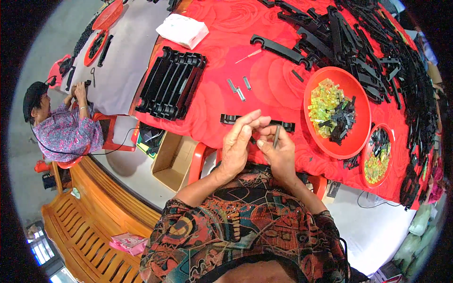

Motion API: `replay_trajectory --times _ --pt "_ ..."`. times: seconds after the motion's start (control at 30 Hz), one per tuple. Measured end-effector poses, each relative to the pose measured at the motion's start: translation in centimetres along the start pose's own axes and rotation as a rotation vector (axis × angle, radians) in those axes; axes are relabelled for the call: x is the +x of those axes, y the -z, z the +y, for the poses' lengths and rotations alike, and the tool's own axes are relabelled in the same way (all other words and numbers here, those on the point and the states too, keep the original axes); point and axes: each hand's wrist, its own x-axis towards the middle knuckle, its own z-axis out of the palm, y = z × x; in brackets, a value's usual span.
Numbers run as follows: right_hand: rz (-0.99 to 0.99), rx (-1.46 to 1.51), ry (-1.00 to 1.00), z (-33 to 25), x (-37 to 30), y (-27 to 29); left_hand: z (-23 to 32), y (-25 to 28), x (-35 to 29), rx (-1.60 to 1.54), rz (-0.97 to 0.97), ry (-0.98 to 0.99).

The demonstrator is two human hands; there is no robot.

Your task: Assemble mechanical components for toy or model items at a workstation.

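Observation:
My left hand (239, 146) is raised over the table's near edge, its fingers stretched toward the right hand and no held object visible. My right hand (279, 153) pinches a slim grey metal rod (276, 135) that points upward. Between the hands is something small and dark, too hidden to name. Just beyond them a long black plastic part (230, 119) lies on the red tablecloth (212, 96), partly covered by my fingers. Several short metal pieces (240, 93) and a screwdriver (248, 56) lie farther off.
A red bowl (315, 78) of yellow and black small parts stands to the right, a smaller red bowl (377, 181) beside it. Long black parts (339, 37) pile up behind. Left are stacked black parts (172, 85), a tissue pack (183, 29) and a seated person (71, 125).

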Motion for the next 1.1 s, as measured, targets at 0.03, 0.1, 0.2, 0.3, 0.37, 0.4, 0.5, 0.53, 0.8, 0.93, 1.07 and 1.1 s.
replay_trajectory --times 0.03,0.1,0.2,0.3,0.37,0.4,0.5,0.53,0.8,0.93,1.07,1.1 --pt "0.077 -0.176 0.184 0.2 0.0 -0.2 -0.1 0.1 0.1 -0.058 0.032 0.019" --pt "0.026 -0.13 0.016 -0.3 0.1 0.3 -0.2 0.1 0.2 -0.128 0.091 0.031" --pt "-0.033 -0.016 -0.183 -0.3 0.2 0.6 -0.2 0.0 0.2 -0.079 0.089 0.04" --pt "-0.074 0.033 -0.285 -0.1 0.1 0.3 0.1 -0.2 0.1 -0.031 0.074 0.037" --pt "-0.066 0.08 -0.287 -0.6 0.2 0.6 0.0 0.4 0.1 0.022 0.049 0.023" --pt "-0.058 0.127 -0.286 -0.8 0.3 0.9 0.2 0.8 0.2 0.077 0.021 0.008" --pt "-0.068 0.201 -0.367 -1.4 0.6 1.6 1.2 2.8 0.3 0.301 -0.102 -0.073" --pt "-0.092 0.263 -0.427 -1.7 0.6 1.8 1.3 3.1 0.4 0.395 -0.199 -0.099" --pt "0.029 -0.299 0.011 -1.0 -0.3 1.0 0.1 3.1 -0.6 0.425 0.076 0.025" --pt "0.041 -0.422 -0.021 -0.3 -0.1 1.9 0.0 2.6 -0.7 0.433 0.066 0.042" --pt "0.097 -0.318 -0.075 -0.8 -0.2 1.2 -0.2 2.6 -0.7 0.432 0.055 0.046" --pt "0.098 -0.319 -0.077 -0.7 -0.2 1.2 -0.2 2.6 -0.7 0.431 0.055 0.048"
